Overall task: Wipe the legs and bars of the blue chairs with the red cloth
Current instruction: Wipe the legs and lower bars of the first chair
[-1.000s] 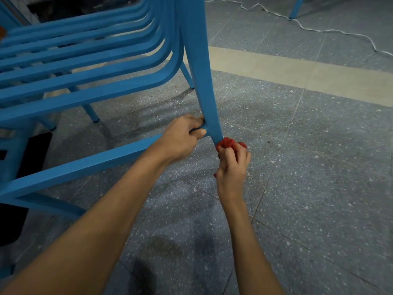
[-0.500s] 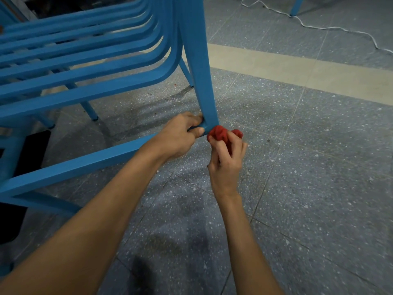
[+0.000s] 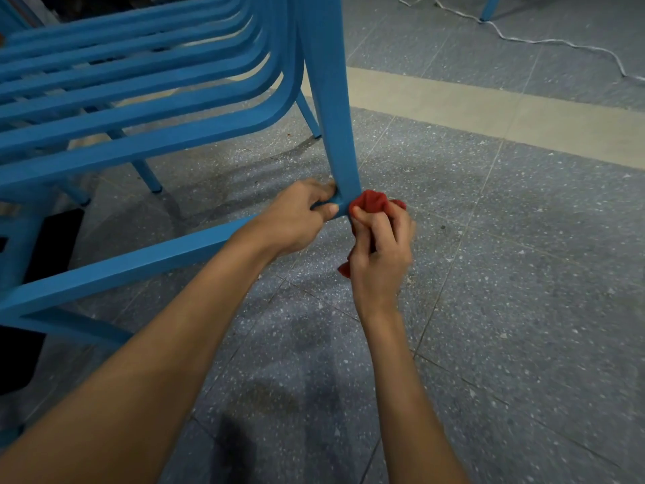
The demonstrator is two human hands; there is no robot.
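A stack of blue chairs fills the upper left. Its near leg runs down to the joint with a low side bar. My left hand grips that bar right at the joint, fingers curled round it. My right hand holds the bunched red cloth and presses it against the bottom of the leg on its right side. A corner of the cloth hangs below my palm.
Grey speckled floor tiles spread to the right, crossed by a beige strip. A white cable snakes across the top right near another blue chair leg. Further chair legs stand behind on the left.
My right hand with the cloth has slid up the lower end of the leg and shifted slightly left toward the joint. The left hand has kept its grip on the bar.
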